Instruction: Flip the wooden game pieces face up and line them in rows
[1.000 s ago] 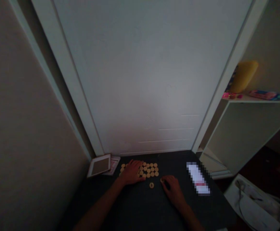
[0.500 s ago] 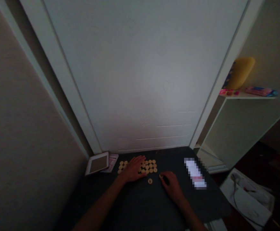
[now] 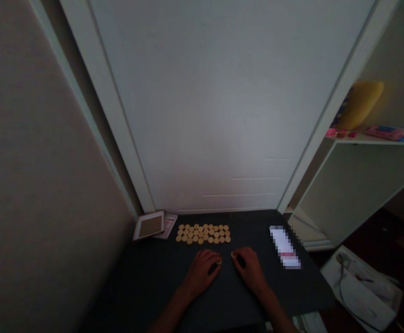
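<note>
My left hand point(image 3: 201, 272) rests low over the dark table, its fingers curled. Its thumb and fingertips close on a round wooden game piece point(image 3: 219, 262). A short way to the right, my right hand point(image 3: 249, 267) pinches another round wooden piece point(image 3: 233, 254) at its fingertips. Beyond both hands, several pale round wooden pieces point(image 3: 201, 234) lie in close rows on the tabletop. Any markings on them are too small to read.
The dark table point(image 3: 146, 286) meets a white panel point(image 3: 195, 115) at the back. A framed tablet-like object point(image 3: 151, 225) lies on a pinkish booklet point(image 3: 170, 225) at the left. A blurred-out bright object point(image 3: 285, 247) lies at the right. A white box point(image 3: 363, 286) stands beyond the right edge.
My left hand has come back off the rows toward me and now grips the piece that lay loose in front. My right hand stays nearly in place with its piece. The view has shifted slightly.
</note>
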A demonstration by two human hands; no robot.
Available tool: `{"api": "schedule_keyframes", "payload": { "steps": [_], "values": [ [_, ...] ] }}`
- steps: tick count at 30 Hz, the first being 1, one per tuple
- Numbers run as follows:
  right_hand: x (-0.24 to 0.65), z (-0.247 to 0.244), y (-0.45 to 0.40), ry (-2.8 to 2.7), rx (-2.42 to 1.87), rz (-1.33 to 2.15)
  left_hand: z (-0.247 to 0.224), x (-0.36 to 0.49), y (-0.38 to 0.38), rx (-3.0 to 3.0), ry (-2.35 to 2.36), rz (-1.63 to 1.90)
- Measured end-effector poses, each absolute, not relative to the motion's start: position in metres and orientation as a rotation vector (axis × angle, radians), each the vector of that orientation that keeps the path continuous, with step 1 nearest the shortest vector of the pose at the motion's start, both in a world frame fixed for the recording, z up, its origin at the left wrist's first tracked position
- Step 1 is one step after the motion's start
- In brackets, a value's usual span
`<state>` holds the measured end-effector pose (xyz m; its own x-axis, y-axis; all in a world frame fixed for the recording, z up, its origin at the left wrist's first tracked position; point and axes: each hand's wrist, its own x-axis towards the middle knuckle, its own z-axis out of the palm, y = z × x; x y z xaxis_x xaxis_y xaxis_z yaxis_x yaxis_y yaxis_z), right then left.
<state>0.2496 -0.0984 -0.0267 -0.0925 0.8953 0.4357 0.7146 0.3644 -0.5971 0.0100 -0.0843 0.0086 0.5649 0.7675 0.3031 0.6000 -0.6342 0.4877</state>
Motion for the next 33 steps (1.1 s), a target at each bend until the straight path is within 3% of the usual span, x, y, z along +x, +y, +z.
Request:
{"api": "schedule_keyframes", "payload": {
  "steps": [10, 23, 33],
  "values": [
    [0.230, -0.024, -0.108, -1.800, -1.304, 0.484, 0.004, -0.001, -0.102, 2.341, 1.245, 0.823],
    [0.224, -0.032, -0.095, -1.784, -1.415, 0.361, -0.012, 0.013, -0.064, 2.343, 1.382, 0.862],
    [0.233, -0.017, -0.093, -1.662, -1.313, 0.697, -0.020, 0.024, -0.063, 2.113, 1.414, 1.029]
  ]
}}
